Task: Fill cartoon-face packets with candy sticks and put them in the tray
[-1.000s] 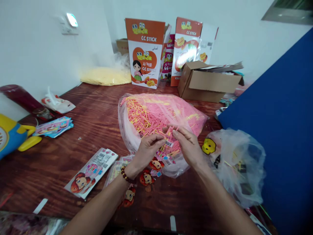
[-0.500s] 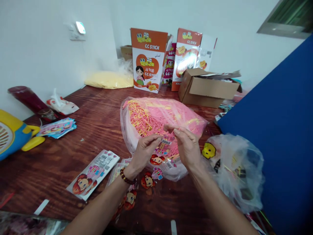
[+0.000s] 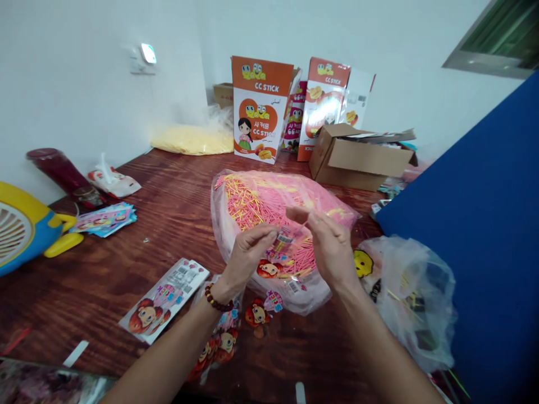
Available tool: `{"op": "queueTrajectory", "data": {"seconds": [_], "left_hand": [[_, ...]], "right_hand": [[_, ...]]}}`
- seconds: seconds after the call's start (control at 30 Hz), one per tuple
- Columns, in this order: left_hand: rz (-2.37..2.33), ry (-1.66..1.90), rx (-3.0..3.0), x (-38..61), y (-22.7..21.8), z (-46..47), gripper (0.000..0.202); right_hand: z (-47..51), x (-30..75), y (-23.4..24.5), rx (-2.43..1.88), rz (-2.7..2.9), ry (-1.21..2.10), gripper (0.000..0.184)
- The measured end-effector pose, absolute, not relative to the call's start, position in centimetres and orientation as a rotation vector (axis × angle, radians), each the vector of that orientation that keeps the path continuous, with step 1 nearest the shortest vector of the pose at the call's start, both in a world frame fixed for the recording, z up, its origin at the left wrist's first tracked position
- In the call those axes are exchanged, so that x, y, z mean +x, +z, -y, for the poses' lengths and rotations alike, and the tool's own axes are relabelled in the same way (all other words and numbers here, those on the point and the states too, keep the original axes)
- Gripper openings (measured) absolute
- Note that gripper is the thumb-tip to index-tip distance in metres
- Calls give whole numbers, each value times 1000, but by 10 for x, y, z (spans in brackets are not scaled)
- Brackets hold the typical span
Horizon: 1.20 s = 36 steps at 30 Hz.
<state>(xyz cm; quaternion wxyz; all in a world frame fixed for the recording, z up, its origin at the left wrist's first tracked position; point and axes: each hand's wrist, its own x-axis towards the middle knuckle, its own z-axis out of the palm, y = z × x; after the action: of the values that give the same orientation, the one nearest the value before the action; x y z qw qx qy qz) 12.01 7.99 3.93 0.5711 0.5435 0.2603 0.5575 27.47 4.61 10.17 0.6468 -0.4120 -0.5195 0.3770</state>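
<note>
My left hand (image 3: 247,255) and my right hand (image 3: 328,247) meet over the near edge of a big clear bag of pink and yellow sticks (image 3: 269,199). Both pinch the top of a small printed packet (image 3: 280,255) with a cartoon face and a barcode, held upright between them. A bead bracelet sits on my left wrist. More packets with the same cartoon face (image 3: 221,336) lie on the table under my left forearm.
A flat printed packet (image 3: 164,300) lies to the left on the wooden table (image 3: 168,196). Orange CC STICK cartons (image 3: 261,112), a cardboard box (image 3: 357,154), a yellow bag (image 3: 191,139), a crumpled clear bag (image 3: 408,292), a blue panel (image 3: 475,213) and a yellow fan (image 3: 25,230) surround me.
Both hands have lifted the packet slightly and the fingers have shifted at its top. The view has tilted a little, so the table's things sit lower and further right.
</note>
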Motion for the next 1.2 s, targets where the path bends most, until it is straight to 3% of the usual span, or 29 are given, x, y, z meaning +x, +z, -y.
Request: {"op": "queueTrajectory", "data": {"seconds": [0.17,0.4,0.5,0.77,0.97,1.2], "left_hand": [[-607,1383,1212,113,47,-89,20],[-561,1354,1014,111,45,-95,18],[-556,1348,1074,110,41,-90,14],[-774,1448,1334,108,39,-76,18],[-808,1418,1283,102,35,-77,18],[-820,1325,1058,82,43,-73,20]], "right_hand": [[-48,283,107,-680,942,880,18],[-50,280,70,-1066,1183,884,25],[-50,269,71,-1138,1299,793,18],[-48,258,79,-1221,1631,620,22],[-56,263,78,-1230,1604,762,29],[-59,263,80,-1211,1384,974,26]]}}
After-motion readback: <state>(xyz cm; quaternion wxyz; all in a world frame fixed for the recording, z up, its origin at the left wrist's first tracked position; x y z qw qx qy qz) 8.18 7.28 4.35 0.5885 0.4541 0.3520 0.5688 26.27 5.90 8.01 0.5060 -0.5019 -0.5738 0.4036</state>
